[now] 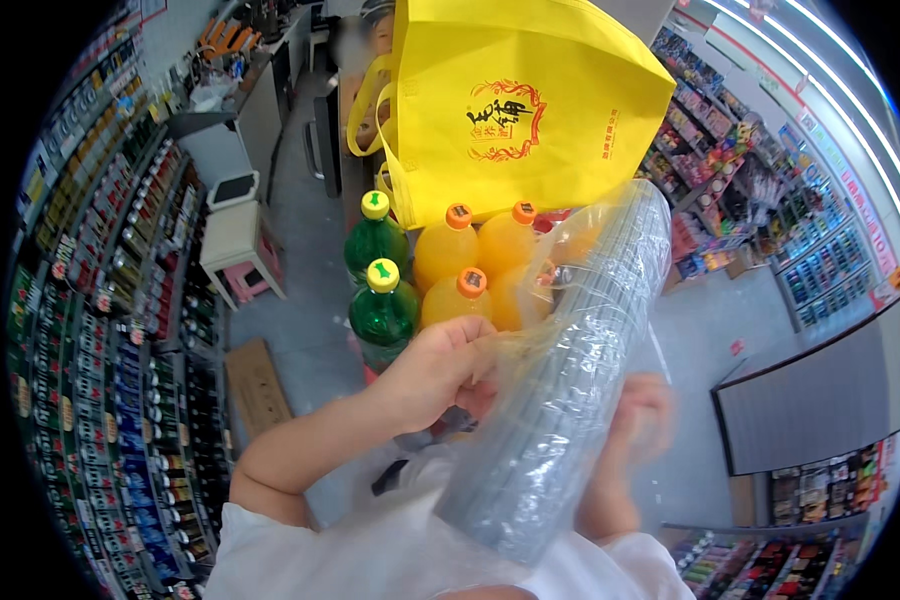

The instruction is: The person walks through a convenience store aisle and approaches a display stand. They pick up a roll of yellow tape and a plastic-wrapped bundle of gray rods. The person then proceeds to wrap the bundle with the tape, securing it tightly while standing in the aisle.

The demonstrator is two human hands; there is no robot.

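Observation:
A long cylindrical bundle (562,390) in clear plastic wrap slants across the view in front of my white shirt. Grey lengthwise lines show through the wrap; what the bundle holds is unclear. My left hand (457,367) pinches the loose clear wrap (521,341) along the bundle's left side. Beyond the bundle's right side is my right hand (645,412), blurred and partly hidden, so its grip cannot be made out. Just ahead stand several orange drink bottles (446,251) with orange caps. Two green bottles (382,322) with yellow caps stand at their left.
A large yellow bag (525,112) with printed writing rises behind the bottles. Drink shelves (97,375) line the left, near a white stool (236,240) and flattened cardboard (259,382). Snack shelves (705,135) stand at the right. A person (364,82) is partly hidden behind the bag.

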